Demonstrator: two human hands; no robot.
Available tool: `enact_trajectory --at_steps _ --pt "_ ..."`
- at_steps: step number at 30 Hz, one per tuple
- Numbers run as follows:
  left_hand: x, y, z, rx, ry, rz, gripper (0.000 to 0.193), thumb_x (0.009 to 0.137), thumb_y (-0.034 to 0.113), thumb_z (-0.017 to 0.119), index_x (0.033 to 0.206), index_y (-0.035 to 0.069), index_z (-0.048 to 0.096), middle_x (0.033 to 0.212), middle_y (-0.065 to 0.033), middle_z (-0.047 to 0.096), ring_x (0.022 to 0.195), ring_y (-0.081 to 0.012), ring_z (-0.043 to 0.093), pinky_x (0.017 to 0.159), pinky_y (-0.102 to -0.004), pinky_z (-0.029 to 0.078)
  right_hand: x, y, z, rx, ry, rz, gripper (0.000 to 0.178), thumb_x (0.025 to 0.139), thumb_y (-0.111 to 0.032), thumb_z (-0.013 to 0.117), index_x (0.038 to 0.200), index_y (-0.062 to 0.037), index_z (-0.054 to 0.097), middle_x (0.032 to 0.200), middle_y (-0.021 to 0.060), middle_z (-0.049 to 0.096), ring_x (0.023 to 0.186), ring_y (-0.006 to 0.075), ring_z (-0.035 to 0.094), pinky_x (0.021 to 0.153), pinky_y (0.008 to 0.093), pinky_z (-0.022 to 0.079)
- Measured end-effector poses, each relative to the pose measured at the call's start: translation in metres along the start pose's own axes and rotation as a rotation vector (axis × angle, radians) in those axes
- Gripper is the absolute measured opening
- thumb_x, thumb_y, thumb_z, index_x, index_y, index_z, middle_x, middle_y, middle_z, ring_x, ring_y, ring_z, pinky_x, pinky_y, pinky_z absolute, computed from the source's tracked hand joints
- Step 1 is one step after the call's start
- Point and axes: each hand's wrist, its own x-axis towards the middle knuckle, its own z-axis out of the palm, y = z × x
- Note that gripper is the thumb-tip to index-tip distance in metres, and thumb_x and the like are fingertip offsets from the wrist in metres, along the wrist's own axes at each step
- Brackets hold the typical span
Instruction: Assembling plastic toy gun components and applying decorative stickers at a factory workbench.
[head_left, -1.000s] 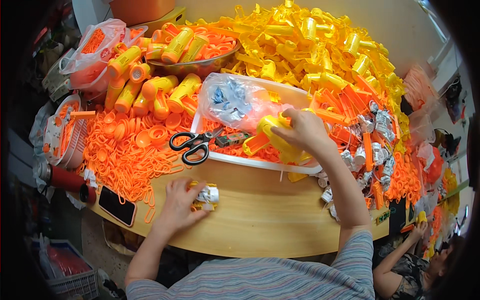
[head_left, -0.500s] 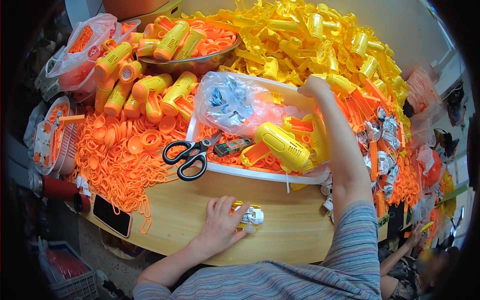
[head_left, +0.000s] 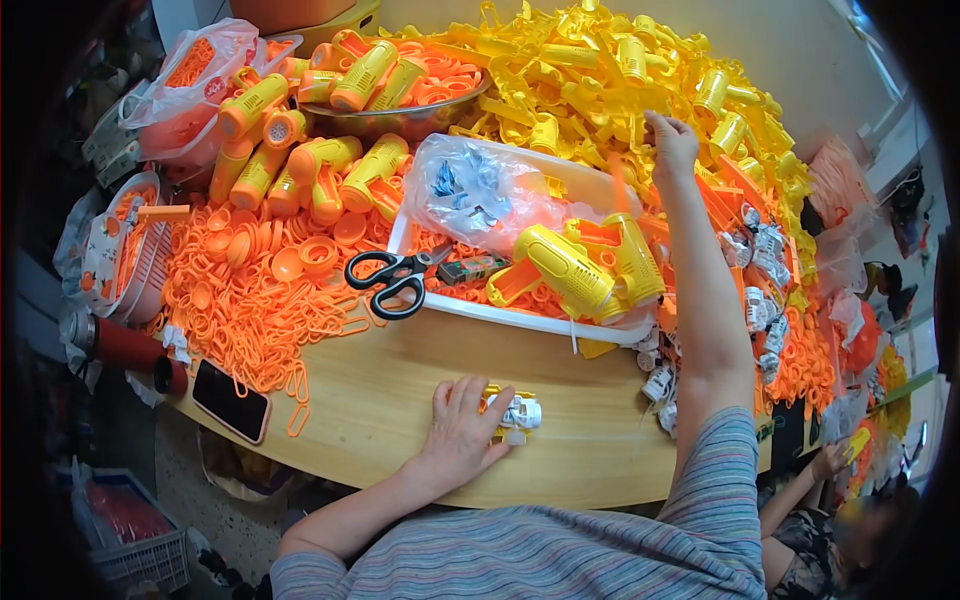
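Observation:
On the bare front of the table, my left hand (head_left: 464, 432) rests with curved fingers and thumb around a small yellow plastic shell (head_left: 494, 396). A white motor-like unit (head_left: 522, 412) sits in that shell, partly hidden by the fingers. My right arm reaches far across to the heap of yellow plastic shells (head_left: 590, 70). There my right hand (head_left: 672, 145) has its fingers pinched together at the heap's near edge. A blurred orange strip (head_left: 622, 185) shows just below the fingertips; I cannot make out what they hold.
A white tray (head_left: 520, 316) holds two yellow toy hair-dryer-like bodies (head_left: 565, 270) and plastic bags (head_left: 470, 195). Black scissors (head_left: 390, 280) lie over its left corner. Orange links (head_left: 235, 330), a phone (head_left: 231, 400) and a red flask (head_left: 125, 350) are leftward. White units (head_left: 765, 310) lie right; another person's hand (head_left: 828, 462) shows beyond.
My right hand has moved farther out and slightly right, from the tray's back corner up to the yellow heap. My left hand stays on the small shell. The whole view has shifted slightly.

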Motion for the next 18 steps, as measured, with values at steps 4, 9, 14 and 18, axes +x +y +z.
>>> enact_trajectory --at_steps 4,9,14,18 --pt "0.001 0.002 -0.002 0.009 -0.008 0.007 0.072 0.064 0.029 0.079 0.125 0.007 0.048 0.117 -0.0193 0.041 0.116 -0.0336 0.039 0.097 -0.0509 0.026 -0.031 -0.019 -0.002 0.370 -0.104 0.213 0.011 0.086 -0.010 0.062 0.085 -0.0002 0.057 0.075 0.0075 0.059 0.061 0.0145 0.053 0.055 0.0271 0.046" --pt "0.008 0.000 -0.031 -0.206 0.298 0.041 0.066 0.072 0.027 0.075 0.126 0.002 0.047 0.117 -0.0189 0.048 0.111 -0.0348 0.046 0.096 -0.0444 0.036 -0.117 -0.031 -0.013 0.646 -0.422 0.477 0.016 0.094 -0.016 0.050 0.092 -0.0007 0.054 0.082 0.0077 0.058 0.072 0.0159 0.055 0.064 0.0275 0.048" --pt "0.020 -0.011 -0.042 -0.704 0.519 -0.143 0.066 0.082 0.026 0.070 0.133 0.000 0.040 0.125 -0.0168 0.048 0.115 -0.0291 0.048 0.096 -0.0394 0.040 -0.276 -0.077 -0.008 0.473 -0.511 0.739 0.023 0.096 -0.024 0.047 0.097 -0.0022 0.051 0.080 0.0072 0.058 0.067 0.0162 0.057 0.063 0.0303 0.051" --pt "0.010 -0.022 -0.030 -0.843 0.499 -0.073 0.072 0.080 0.022 0.073 0.138 0.003 0.034 0.127 -0.0104 0.050 0.116 -0.0210 0.050 0.095 -0.0324 0.042 -0.368 -0.083 -0.009 0.487 -0.683 1.072 0.022 0.096 -0.028 0.046 0.099 -0.0069 0.051 0.076 0.0056 0.059 0.062 0.0154 0.057 0.059 0.0288 0.050"
